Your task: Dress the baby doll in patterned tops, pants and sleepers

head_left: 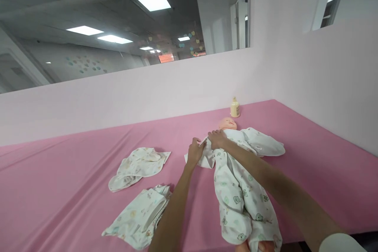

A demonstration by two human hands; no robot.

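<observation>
A baby doll (228, 123) lies on its back on the pink table cover (73, 173), its head toward the wall, dressed in a white printed romper (242, 189). My left hand (195, 152) pinches the romper's left sleeve near the doll's shoulder. My right hand (217, 138) rests curled on the garment at the doll's chest, just beside the left hand, gripping the fabric there. The doll's bare feet peek out at the bottom edge of the view.
Two loose white printed garments lie left of the doll: one (138, 166) farther back, one (138, 216) near the front edge. A small cream bottle (235, 108) stands by the pink wall behind the doll's head. A wall borders the table's right side.
</observation>
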